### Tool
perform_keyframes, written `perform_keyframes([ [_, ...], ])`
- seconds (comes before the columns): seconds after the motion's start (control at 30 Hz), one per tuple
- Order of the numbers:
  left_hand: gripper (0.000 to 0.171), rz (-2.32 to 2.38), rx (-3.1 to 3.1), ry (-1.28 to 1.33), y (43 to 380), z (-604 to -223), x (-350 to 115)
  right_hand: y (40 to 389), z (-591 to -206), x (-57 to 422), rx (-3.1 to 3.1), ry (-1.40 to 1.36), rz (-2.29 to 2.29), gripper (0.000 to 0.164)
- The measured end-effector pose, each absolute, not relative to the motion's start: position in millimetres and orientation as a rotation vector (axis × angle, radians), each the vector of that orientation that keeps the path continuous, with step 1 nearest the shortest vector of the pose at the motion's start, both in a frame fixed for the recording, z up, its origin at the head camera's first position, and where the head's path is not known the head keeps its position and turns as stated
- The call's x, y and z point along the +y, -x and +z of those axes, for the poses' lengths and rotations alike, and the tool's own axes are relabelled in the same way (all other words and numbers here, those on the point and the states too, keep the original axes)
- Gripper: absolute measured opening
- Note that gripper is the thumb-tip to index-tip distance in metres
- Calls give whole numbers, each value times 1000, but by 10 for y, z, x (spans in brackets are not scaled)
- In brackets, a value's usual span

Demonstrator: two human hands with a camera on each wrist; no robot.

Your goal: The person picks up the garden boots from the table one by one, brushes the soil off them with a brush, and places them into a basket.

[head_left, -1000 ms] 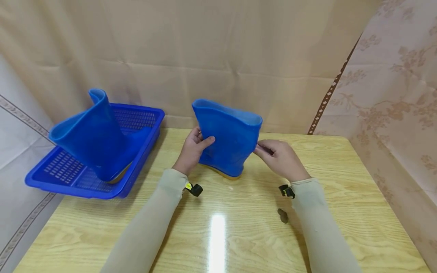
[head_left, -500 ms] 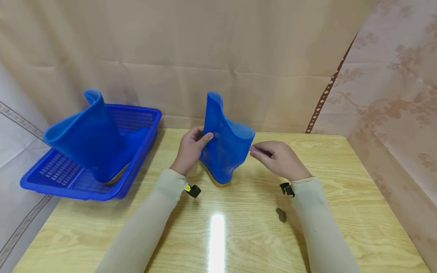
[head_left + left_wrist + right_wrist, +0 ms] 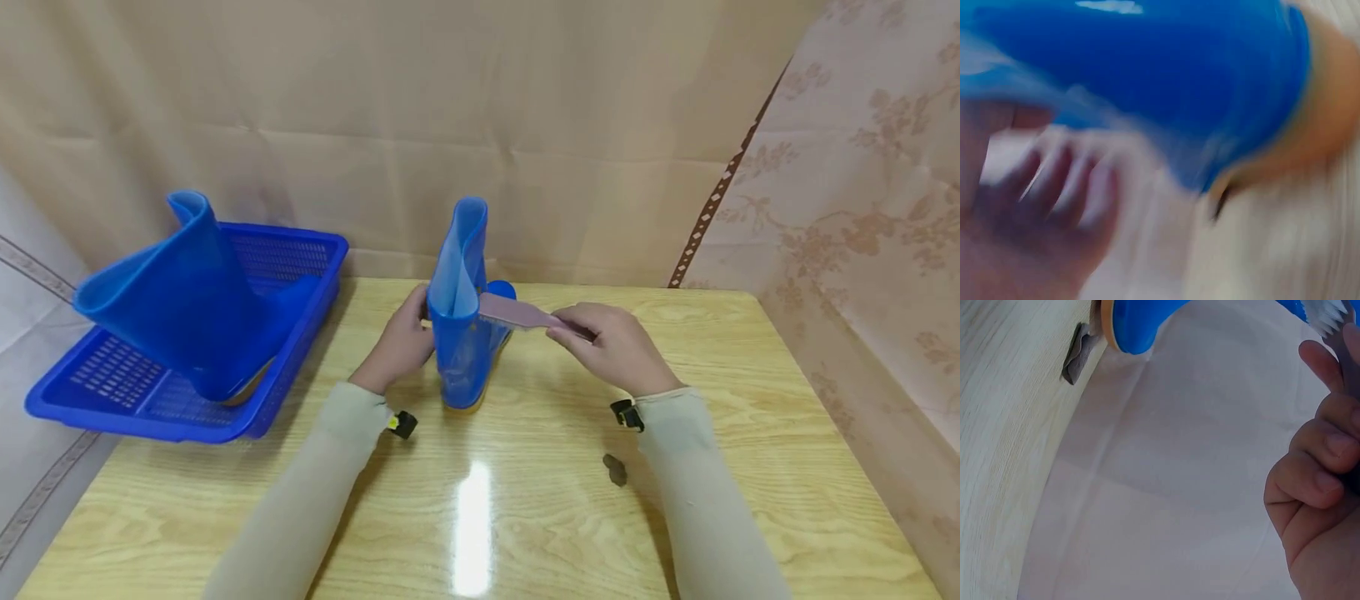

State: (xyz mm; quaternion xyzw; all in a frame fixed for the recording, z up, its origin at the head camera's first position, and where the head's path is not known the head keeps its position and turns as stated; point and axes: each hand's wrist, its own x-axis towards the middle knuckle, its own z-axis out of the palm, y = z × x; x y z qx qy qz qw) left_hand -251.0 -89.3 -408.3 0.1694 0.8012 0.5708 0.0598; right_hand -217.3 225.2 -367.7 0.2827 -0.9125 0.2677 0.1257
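Looks mid-brushing on blue boot (image 3: 461, 362). Gripping brush (image 3: 516, 312) in right hand (image 3: 615, 346); unsure about grip of left hand (image 3: 400, 346), also status of second boot (image 3: 202, 321) in basket (image 3: 150, 428).

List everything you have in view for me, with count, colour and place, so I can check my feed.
Basket: one, blue, left side
Boot in the basket: one, blue, tan sole, leaning
Central boot: one, blue, tan sole, mid-view
Brush: one, mauve, white bristles, at central boot's right
Lump: one, dark brown, on table near right sleeve
Crumpled piece: one, grey-brown, near central boot's toe; possibly the lump, cannot tell
Table: one, pale wood, beneath
Hangings: three; beige behind, floral right, white left
Wrist straps: two, black, one per wrist
Sleeves: two, pale grey-green, both arms
Left hand: one, bare, beside central boot
Right hand: one, bare, holding brush
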Motion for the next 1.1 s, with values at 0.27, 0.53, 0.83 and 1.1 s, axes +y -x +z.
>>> perform_keyframes([
  [0.27, 108, 1493, 2198, -885, 2197, -3921, -952, 2158, -3684, 2243, -2661, -778, 779, 23],
  [0.53, 70, 1656, 2333, -762, 2152, -3933, -762, 2178, -3706, 2306, -2633, -740, 822, 22],
  [0.83, 67, 1732, 2202, -831, 2407, -3854, -934, 2195, -3717, 2267, -2473, -693, 879, 19],
  [1.1, 80, 1695, 2177, -569, 2610, -4027, -1072, 2210, -3776, 2159, -2570, -653, 781, 27],
])
